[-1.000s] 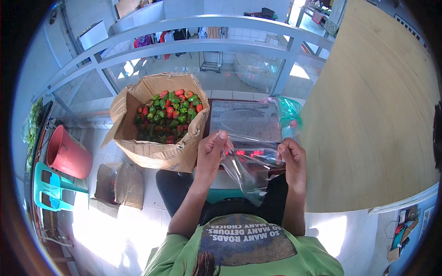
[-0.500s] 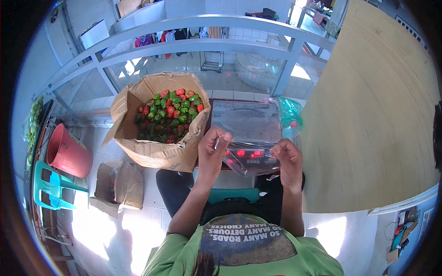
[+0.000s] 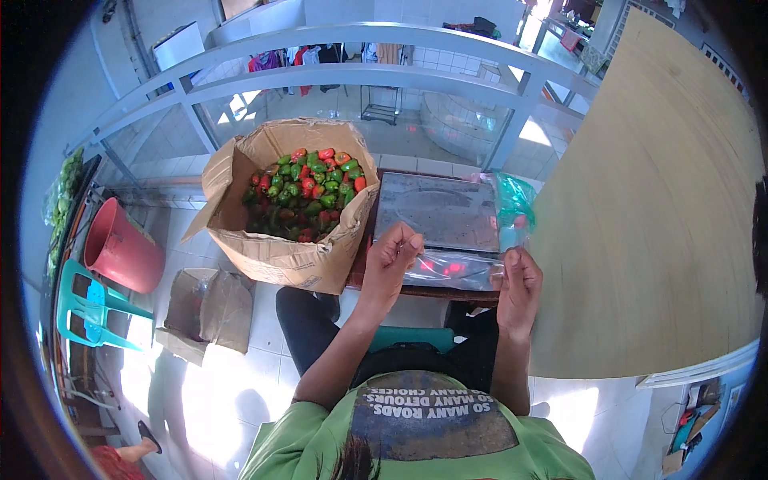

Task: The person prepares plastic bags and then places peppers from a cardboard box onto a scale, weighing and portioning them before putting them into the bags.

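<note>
The clear plastic bag point(image 3: 470, 280) was held across the near edge of the scale point(image 3: 436, 212), over its red display point(image 3: 456, 268); the left hand point(image 3: 392, 260) pinched the bag's left end, the right hand point(image 3: 520, 296) its right; the step was judged to be spreading the bag, the next move to call for a light, even grip; film blurred the display; the bag's mouth could not be made out; left of the scale, shadow obscured the lower peppers point(image 3: 312, 188) in the carton point(image 3: 292, 264).
</note>
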A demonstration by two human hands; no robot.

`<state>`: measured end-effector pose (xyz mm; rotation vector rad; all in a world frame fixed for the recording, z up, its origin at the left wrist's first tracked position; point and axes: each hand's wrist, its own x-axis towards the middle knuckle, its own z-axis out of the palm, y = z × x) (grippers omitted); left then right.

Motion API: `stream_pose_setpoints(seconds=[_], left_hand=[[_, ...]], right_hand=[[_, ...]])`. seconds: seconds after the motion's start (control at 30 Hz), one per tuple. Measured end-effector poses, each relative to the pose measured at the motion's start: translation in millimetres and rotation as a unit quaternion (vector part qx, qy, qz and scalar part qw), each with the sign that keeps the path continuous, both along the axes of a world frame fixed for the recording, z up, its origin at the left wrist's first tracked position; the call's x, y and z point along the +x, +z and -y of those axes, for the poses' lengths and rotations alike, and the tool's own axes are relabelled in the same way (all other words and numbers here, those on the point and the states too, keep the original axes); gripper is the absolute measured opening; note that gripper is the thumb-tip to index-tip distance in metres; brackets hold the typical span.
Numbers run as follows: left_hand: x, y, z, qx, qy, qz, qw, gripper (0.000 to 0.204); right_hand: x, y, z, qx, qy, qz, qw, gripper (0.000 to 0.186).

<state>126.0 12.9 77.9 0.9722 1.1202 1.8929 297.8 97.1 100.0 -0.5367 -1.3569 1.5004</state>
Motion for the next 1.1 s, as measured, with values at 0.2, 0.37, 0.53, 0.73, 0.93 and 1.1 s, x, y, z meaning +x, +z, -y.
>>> stream_pose_setpoints(seconds=[0.2, 0.37, 0.53, 0.73, 0.93, 1.1], left_hand=[[-1.1, 8.8, 0.7, 0.011, 0.0, -0.014, 1.0, 0.015], [-2.9, 7.1, 0.1, 0.019, 0.034, -0.001, 0.999, 0.013], [1.8, 10.8, -1.0, 0.037, 0.026, 0.122, 0.992, 0.014], [7.1, 18.0, 3.0, 0.001, 0.049, -0.034, 0.998, 0.007], [13.3, 13.0, -1.1, -0.023, -0.015, -0.025, 0.999, 0.017], [11.5, 6.5, -2.3, 0.016, -0.007, -0.036, 0.999, 0.024]], right_hand=[[-1.4, 0.6, -8.1, 0.019, -0.006, 0.005, 1.0, 0.018], [-1.6, -3.4, -7.7, 0.045, -0.004, 0.027, 0.999, 0.018], [-1.7, -5.4, -4.8, 0.029, 0.005, 0.027, 0.999, 0.019], [12.1, -10.5, -19.7, 0.032, 0.019, 0.121, 0.992, 0.018], [-3.0, 13.5, -6.9, 0.207, 0.103, 0.212, 0.95, 0.02], [-10.0, 3.1, -8.5, 0.156, 0.128, 0.229, 0.952, 0.018]])
